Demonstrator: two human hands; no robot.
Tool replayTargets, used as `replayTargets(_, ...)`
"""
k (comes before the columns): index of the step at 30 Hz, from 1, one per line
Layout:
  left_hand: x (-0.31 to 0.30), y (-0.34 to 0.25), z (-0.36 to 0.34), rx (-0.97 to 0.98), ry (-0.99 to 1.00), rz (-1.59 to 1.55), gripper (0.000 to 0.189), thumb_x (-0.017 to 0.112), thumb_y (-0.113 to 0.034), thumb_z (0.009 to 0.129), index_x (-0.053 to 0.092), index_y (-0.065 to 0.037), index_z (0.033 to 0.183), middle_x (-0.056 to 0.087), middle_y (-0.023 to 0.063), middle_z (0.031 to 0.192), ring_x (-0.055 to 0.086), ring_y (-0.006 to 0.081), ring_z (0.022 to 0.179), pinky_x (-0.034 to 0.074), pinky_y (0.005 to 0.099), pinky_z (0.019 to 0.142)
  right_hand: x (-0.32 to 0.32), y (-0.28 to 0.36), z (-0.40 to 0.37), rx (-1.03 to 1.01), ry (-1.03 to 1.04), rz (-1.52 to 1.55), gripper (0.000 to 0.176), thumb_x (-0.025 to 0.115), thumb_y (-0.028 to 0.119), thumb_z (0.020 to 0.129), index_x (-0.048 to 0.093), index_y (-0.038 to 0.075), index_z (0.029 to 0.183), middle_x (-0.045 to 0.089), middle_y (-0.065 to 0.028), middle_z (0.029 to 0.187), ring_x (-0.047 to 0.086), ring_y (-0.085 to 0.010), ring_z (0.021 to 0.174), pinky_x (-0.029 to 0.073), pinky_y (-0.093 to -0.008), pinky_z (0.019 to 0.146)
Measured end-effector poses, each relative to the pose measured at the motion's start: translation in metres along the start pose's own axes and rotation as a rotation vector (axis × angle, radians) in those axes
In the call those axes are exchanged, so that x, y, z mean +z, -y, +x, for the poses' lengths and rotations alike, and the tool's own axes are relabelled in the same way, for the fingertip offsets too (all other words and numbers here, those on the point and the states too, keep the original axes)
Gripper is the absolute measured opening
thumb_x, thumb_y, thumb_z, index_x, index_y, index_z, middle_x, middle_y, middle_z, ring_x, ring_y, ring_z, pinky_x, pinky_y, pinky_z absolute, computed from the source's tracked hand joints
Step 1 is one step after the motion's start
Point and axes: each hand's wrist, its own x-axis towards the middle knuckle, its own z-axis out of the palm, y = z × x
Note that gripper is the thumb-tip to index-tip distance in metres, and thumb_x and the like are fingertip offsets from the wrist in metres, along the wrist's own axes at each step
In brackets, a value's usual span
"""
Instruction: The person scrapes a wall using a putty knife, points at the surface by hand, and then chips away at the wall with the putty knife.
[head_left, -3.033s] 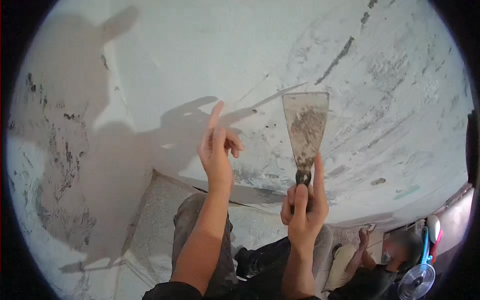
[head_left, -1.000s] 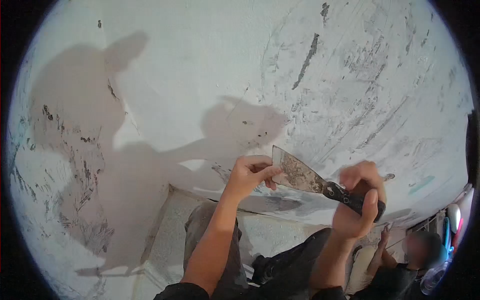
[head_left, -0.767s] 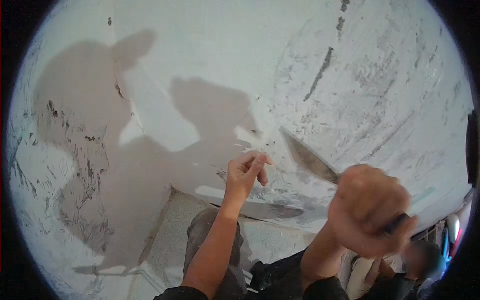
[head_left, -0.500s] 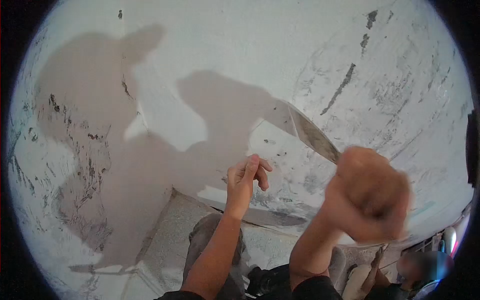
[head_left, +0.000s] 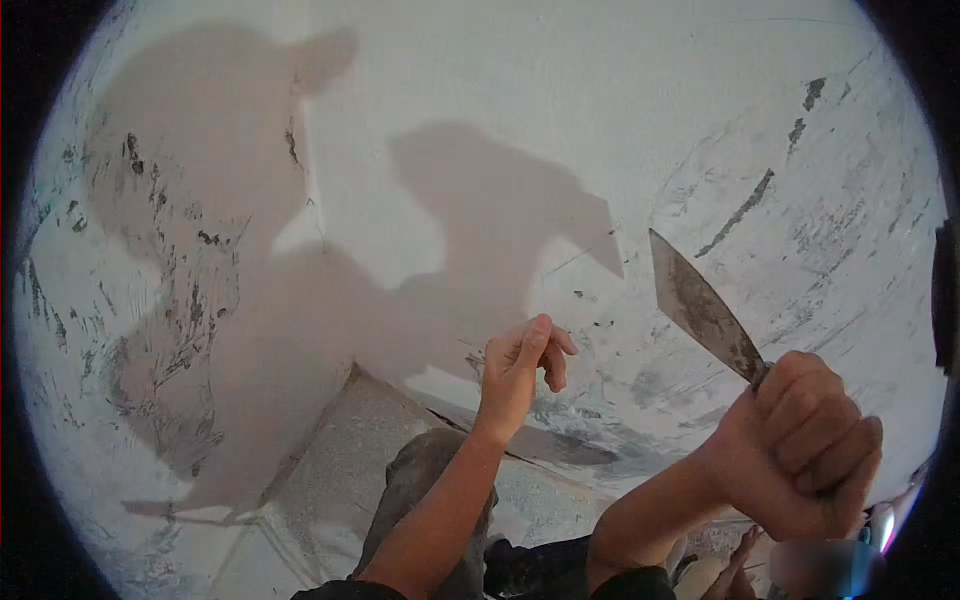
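Observation:
My right hand (head_left: 810, 440) is wrapped round the handle of a putty knife (head_left: 705, 305). The handle is hidden in my fist; the flat, stained metal blade points up and to the left. Between the blade edge and its shadow on the wall there is a gap, so the blade looks to be off the surface. My left hand (head_left: 528, 365) is in front of the lower wall, thumb up and fingers loosely bent, holding nothing. The pale wall (head_left: 560, 90) bears dark scuffs, scrape marks and chipped spots.
A wall corner runs down to a grey speckled floor (head_left: 330, 440). My bent knee (head_left: 425, 480) is below my left arm. At the lower right, another person's hand (head_left: 738, 570) shows near some clutter. Large shadows of my head and hands fall across the wall.
My right hand has moved right and down with the putty knife, and the blade has parted from its shadow. My left hand keeps its pose; the view has shifted slightly.

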Motion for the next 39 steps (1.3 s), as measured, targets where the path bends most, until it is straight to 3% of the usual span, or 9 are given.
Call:
replayTargets(4, 0.002, -0.001, 0.002, -0.019, -0.051, 0.004, 0.049, 0.044, -0.038, 0.102, 0.064, -0.003, 0.075, 0.053, 0.0028, 0.055, 0.048, 0.0107, 0.045, 0.037, 0.0253, 0.043, 0.000, -0.013, 0.001, 0.027, -0.100, 0.424, 0.043, 0.057, -0.005, 0.073, 0.026, 0.015, 0.053, 0.031, 0.0019, 0.044, 0.030, -0.0106, 0.037, 0.029, -0.0304, 0.038)
replayTargets(9, 0.003, -0.003, 0.000, -0.004, -0.043, 0.004, 0.047, 0.043, -0.035, 0.103, 0.064, -0.002, 0.075, 0.052, 0.0027, 0.053, 0.047, 0.0108, 0.044, 0.036, 0.0249, 0.045, 0.012, 0.015, 0.011, -0.077, -0.117, 0.072, 0.038, 0.041, 0.023, 0.088, 0.024, 0.020, 0.054, 0.019, 0.0050, 0.041, 0.011, -0.0061, 0.037, 0.013, -0.0242, 0.038)
replayTargets(16, 0.003, -0.002, 0.001, -0.025, -0.048, -0.003, 0.046, 0.043, -0.032, 0.103, 0.063, -0.002, 0.074, 0.052, 0.0037, 0.054, 0.047, 0.0108, 0.044, 0.034, 0.0251, 0.044, -0.005, -0.003, 0.005, -0.009, -0.118, 0.275, 0.032, 0.043, 0.017, 0.084, 0.026, 0.014, 0.057, 0.025, 0.0032, 0.044, 0.018, -0.0089, 0.036, 0.019, -0.0272, 0.035)
replayTargets(18, 0.004, -0.004, 0.000, -0.023, -0.052, -0.018, 0.045, 0.043, -0.031, 0.103, 0.063, -0.002, 0.074, 0.052, 0.0037, 0.054, 0.047, 0.0105, 0.044, 0.034, 0.0248, 0.044, -0.014, 0.005, 0.001, -0.031, 0.020, -0.184, 0.032, 0.046, 0.021, 0.086, 0.030, 0.014, 0.059, 0.024, 0.0036, 0.045, 0.017, -0.0089, 0.036, 0.018, -0.0277, 0.035)
replayTargets(20, 0.003, -0.001, 0.001, -0.035, -0.070, -0.017, 0.045, 0.043, -0.031, 0.103, 0.063, -0.002, 0.074, 0.052, 0.0036, 0.054, 0.047, 0.0106, 0.044, 0.034, 0.0248, 0.044, -0.018, -0.012, -0.006, -0.087, -0.275, 0.430, 0.037, 0.045, 0.022, 0.090, 0.028, 0.014, 0.058, 0.022, 0.0033, 0.045, 0.016, -0.0093, 0.036, 0.016, -0.0284, 0.036)
replayTargets(21, 0.003, 0.000, 0.001, -0.051, -0.082, -0.016, 0.044, 0.043, -0.031, 0.102, 0.063, -0.002, 0.074, 0.051, 0.0035, 0.054, 0.047, 0.0107, 0.044, 0.034, 0.0247, 0.044, -0.003, -0.012, 0.011, 0.027, 0.027, 0.200, 0.040, 0.043, 0.021, 0.092, 0.026, 0.015, 0.056, 0.021, 0.0029, 0.045, 0.015, -0.0092, 0.036, 0.015, -0.0282, 0.036)
replayTargets(34, 0.002, -0.001, 0.000, -0.029, -0.057, 0.021, 0.046, 0.043, -0.034, 0.103, 0.063, -0.003, 0.075, 0.051, 0.0017, 0.054, 0.046, 0.0099, 0.044, 0.035, 0.0239, 0.044, -0.010, 0.013, 0.014, 0.056, -0.074, 0.040, 0.036, 0.042, 0.013, 0.087, 0.024, 0.013, 0.056, 0.023, 0.0019, 0.045, 0.018, -0.0103, 0.034, 0.017, -0.0286, 0.036)
replayTargets(36, 0.002, 0.002, 0.001, -0.007, -0.055, -0.013, 0.045, 0.044, -0.034, 0.102, 0.063, -0.003, 0.075, 0.050, 0.0016, 0.053, 0.045, 0.0094, 0.044, 0.035, 0.0239, 0.044, -0.003, 0.002, 0.011, 0.029, -0.046, 0.311, 0.034, 0.045, 0.012, 0.083, 0.024, 0.012, 0.057, 0.025, 0.0021, 0.046, 0.019, -0.0093, 0.037, 0.017, -0.0282, 0.037)
replayTargets(39, 0.001, 0.002, 0.002, -0.039, -0.076, -0.009, 0.046, 0.044, -0.034, 0.102, 0.063, -0.003, 0.074, 0.050, 0.0017, 0.054, 0.044, 0.0093, 0.043, 0.035, 0.0241, 0.043, -0.003, -0.032, -0.005, 0.197, -0.196, -0.162, 0.031, 0.047, 0.014, 0.083, 0.030, 0.011, 0.056, 0.029, -0.0001, 0.046, 0.027, -0.0088, 0.042, 0.020, -0.0278, 0.038)
